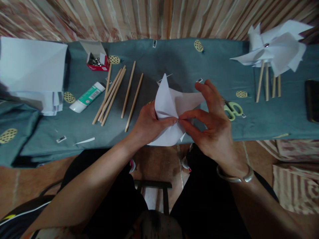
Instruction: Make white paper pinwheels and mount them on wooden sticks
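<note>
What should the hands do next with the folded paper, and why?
Maybe the left hand should press its thumb firmly on the middle of the folded white paper: folds gather there, where the right hand also pinches, and they could spring open if released.

white paper pinwheel [169,104] | blades curled, gathered at centre | over tablecloth [214,66], near edge
</note>
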The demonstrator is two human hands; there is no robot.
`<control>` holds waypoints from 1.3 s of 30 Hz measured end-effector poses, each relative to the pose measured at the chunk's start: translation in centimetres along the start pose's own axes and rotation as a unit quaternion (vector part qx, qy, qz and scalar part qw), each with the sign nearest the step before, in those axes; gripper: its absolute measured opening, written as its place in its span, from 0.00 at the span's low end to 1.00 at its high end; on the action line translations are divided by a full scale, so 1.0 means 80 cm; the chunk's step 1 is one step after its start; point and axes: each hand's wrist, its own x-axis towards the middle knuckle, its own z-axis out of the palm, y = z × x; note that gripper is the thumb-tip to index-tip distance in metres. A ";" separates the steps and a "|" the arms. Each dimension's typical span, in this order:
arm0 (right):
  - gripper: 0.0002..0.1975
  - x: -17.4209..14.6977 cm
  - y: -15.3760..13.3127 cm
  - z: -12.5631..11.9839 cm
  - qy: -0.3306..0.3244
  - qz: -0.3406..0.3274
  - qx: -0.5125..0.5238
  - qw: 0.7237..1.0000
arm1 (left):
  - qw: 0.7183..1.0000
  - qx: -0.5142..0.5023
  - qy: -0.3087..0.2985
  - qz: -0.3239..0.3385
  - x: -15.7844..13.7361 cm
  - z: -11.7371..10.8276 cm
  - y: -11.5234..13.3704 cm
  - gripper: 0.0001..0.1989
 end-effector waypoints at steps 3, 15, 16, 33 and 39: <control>0.04 0.000 0.001 0.001 0.002 0.003 -0.002 1.000 | 1.000 0.002 -0.001 -0.007 0.000 0.000 0.000 0.15; 0.04 -0.002 0.006 0.007 0.007 -0.001 -0.018 1.000 | 0.999 -0.045 -0.013 -0.024 -0.003 0.001 0.002 0.18; 0.04 -0.002 0.006 0.007 0.007 0.000 -0.017 1.000 | 0.998 -0.049 -0.011 -0.027 -0.003 0.002 0.001 0.18; 0.22 -0.003 -0.007 -0.018 0.107 0.043 -0.050 0.992 | 0.974 -0.201 0.065 -0.076 0.012 0.004 -0.011 0.13; 0.24 0.000 0.013 -0.002 -0.003 0.250 0.184 0.951 | 0.976 -0.196 0.060 -0.072 0.011 0.005 -0.006 0.14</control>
